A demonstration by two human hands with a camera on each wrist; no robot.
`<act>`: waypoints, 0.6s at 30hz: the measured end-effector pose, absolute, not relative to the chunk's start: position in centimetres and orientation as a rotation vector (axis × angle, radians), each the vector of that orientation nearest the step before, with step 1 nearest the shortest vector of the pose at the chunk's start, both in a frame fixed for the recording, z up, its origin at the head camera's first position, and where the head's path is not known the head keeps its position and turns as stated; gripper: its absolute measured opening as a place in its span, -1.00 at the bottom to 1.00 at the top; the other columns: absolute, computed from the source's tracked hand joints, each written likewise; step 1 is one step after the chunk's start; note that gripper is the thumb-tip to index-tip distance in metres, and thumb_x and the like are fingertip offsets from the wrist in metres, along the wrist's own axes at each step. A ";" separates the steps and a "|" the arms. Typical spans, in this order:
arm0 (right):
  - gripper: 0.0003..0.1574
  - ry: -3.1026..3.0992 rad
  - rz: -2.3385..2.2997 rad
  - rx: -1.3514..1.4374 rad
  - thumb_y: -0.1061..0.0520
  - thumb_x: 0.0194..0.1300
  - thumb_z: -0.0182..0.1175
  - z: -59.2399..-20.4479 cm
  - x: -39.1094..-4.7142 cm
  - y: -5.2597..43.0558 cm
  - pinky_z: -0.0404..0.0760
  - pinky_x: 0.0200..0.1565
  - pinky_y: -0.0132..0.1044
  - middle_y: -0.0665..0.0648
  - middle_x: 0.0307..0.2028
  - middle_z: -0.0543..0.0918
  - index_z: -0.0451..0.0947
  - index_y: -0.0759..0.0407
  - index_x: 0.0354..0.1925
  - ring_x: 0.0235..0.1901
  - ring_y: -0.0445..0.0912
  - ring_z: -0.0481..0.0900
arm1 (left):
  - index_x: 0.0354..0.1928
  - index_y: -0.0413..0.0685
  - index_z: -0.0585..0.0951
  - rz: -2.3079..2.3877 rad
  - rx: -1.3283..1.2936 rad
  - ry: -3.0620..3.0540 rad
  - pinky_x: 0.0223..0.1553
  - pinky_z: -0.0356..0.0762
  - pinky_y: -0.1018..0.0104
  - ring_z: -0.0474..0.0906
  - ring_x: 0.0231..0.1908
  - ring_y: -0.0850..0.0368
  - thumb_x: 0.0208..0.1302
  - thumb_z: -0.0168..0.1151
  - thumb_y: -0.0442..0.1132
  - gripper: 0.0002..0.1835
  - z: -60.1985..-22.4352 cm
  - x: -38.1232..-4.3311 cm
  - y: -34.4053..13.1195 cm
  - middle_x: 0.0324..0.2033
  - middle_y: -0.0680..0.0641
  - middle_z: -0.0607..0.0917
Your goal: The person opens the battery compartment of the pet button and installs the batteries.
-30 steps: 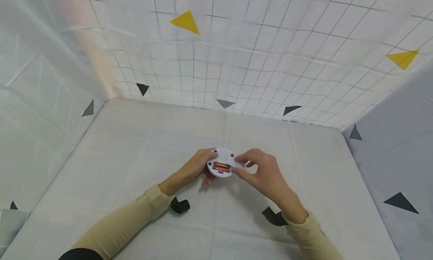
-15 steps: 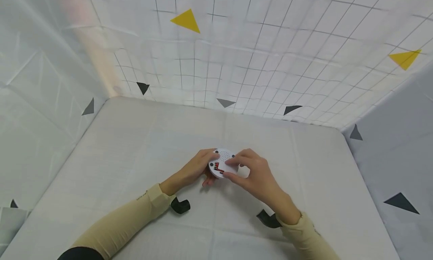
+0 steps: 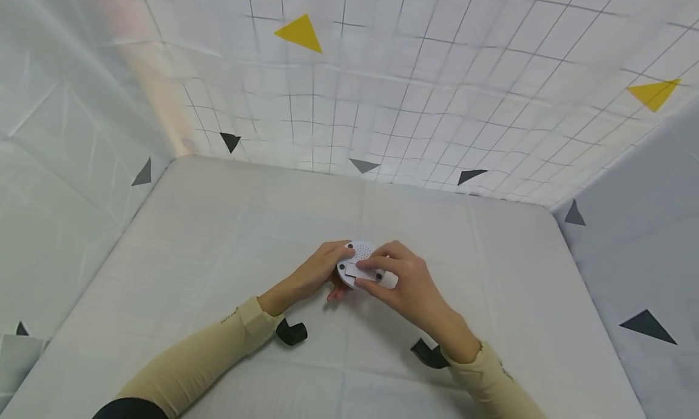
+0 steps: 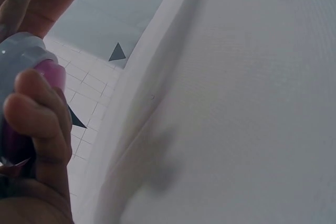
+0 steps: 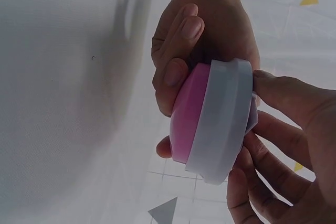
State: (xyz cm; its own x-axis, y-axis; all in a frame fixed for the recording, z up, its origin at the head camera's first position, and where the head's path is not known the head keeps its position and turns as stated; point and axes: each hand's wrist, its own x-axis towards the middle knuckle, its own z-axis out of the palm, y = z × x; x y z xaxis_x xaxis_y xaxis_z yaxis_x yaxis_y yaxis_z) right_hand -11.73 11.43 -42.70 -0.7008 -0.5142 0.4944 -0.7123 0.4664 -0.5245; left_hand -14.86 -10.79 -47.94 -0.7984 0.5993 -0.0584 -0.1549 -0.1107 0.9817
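A round white device [image 3: 362,248] with a pink underside [image 5: 190,113] is held above the table, its face with small speaker holes and dark round feet turned up. My left hand [image 3: 311,273] grips its left edge, thumb on the face and fingers curled beneath. Between thumb and fingers, my right hand [image 3: 406,281] pinches a small white battery cover [image 3: 351,270] against that face, lying over the battery compartment. The batteries are hidden beneath it. In the left wrist view, left fingers [image 4: 39,114] curl round the device's pink side.
A white sheet covers the table [image 3: 262,213]. White walls stand around it, the back one [image 3: 382,103] with grid lines and yellow and dark triangles. Black curved pieces [image 3: 292,333] sit by both wrists.
My right hand has moved left with the battery cover, from the device's right edge onto its face. The red batteries, visible before, are now covered. My left hand has stayed nearly still.
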 end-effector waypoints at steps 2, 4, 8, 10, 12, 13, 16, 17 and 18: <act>-0.61 -2.448 1.060 1.053 0.15 0.07 0.65 -42.7 -11.7 11.4 0.65 -0.17 -0.36 -0.04 -0.14 0.68 0.82 0.04 -0.09 -0.16 -0.18 0.61 | 0.08 -0.27 0.55 1.955 0.490 1.664 -0.75 0.49 0.34 0.51 -0.75 0.13 0.61 -0.19 -0.16 -0.62 -47.9 -14.8 -10.8 -0.62 -0.11 0.67; -0.62 -2.445 1.060 1.050 0.15 0.07 0.65 -42.7 -11.7 11.4 0.65 -0.17 -0.36 -0.05 -0.15 0.68 0.81 0.04 -0.10 -0.17 -0.18 0.62 | 0.08 -0.27 0.55 1.953 0.490 1.664 -0.75 0.49 0.34 0.51 -0.74 0.14 0.61 -0.19 -0.16 -0.62 -47.9 -14.8 -10.8 -0.62 -0.11 0.67; -0.63 -2.440 1.078 1.045 0.15 0.07 0.65 -42.8 -11.6 11.3 0.66 -0.19 -0.32 -0.02 -0.17 0.69 0.80 0.06 -0.11 -0.17 -0.17 0.61 | 0.09 -0.29 0.54 1.950 0.495 1.660 -0.75 0.49 0.34 0.51 -0.75 0.14 0.62 -0.21 -0.15 -0.60 -47.9 -14.7 -10.8 -0.63 -0.12 0.66; -0.63 -2.434 1.086 1.043 0.15 0.07 0.65 -42.8 -11.6 11.3 0.67 -0.21 -0.28 -0.01 -0.17 0.70 0.80 0.07 -0.12 -0.18 -0.16 0.61 | 0.09 -0.29 0.54 1.951 0.499 1.659 -0.75 0.49 0.34 0.51 -0.75 0.14 0.63 -0.21 -0.15 -0.60 -48.0 -14.7 -10.8 -0.64 -0.12 0.66; -0.62 -2.429 1.103 1.043 0.16 0.05 0.66 -42.9 -11.7 11.3 0.68 -0.24 -0.23 0.00 -0.18 0.70 0.80 0.08 -0.12 -0.19 -0.15 0.61 | 0.10 -0.28 0.55 1.951 0.506 1.660 -0.75 0.50 0.34 0.51 -0.74 0.13 0.64 -0.21 -0.16 -0.60 -48.0 -14.8 -10.7 -0.64 -0.11 0.66; -0.62 -2.429 1.108 1.042 0.16 0.05 0.66 -42.9 -11.7 11.3 0.68 -0.25 -0.20 0.00 -0.18 0.70 0.80 0.08 -0.12 -0.20 -0.15 0.61 | 0.10 -0.28 0.54 1.951 0.509 1.662 -0.74 0.50 0.34 0.52 -0.74 0.13 0.64 -0.21 -0.16 -0.61 -48.0 -14.8 -10.7 -0.64 -0.11 0.66; -0.63 -2.437 1.117 1.035 0.15 0.06 0.65 -42.9 -11.8 11.4 0.69 -0.27 -0.17 -0.01 -0.18 0.70 0.80 0.07 -0.12 -0.21 -0.15 0.60 | 0.10 -0.29 0.54 1.949 0.517 1.669 -0.74 0.50 0.33 0.52 -0.74 0.13 0.64 -0.22 -0.16 -0.60 -48.1 -14.9 -10.7 -0.64 -0.11 0.66; -0.64 -2.441 1.121 1.033 0.14 0.07 0.65 -42.9 -11.8 11.4 0.69 -0.27 -0.16 -0.01 -0.18 0.70 0.80 0.07 -0.12 -0.22 -0.14 0.60 | 0.10 -0.29 0.54 1.947 0.517 1.671 -0.74 0.50 0.33 0.52 -0.74 0.13 0.64 -0.22 -0.16 -0.60 -48.1 -14.9 -10.7 -0.64 -0.11 0.66; -0.64 -2.448 1.124 1.027 0.14 0.08 0.65 -42.8 -11.8 11.4 0.68 -0.27 -0.17 -0.01 -0.18 0.70 0.81 0.07 -0.12 -0.22 -0.14 0.60 | 0.11 -0.30 0.54 1.945 0.516 1.674 -0.74 0.50 0.33 0.52 -0.74 0.13 0.64 -0.22 -0.16 -0.60 -48.1 -14.9 -10.7 -0.64 -0.11 0.66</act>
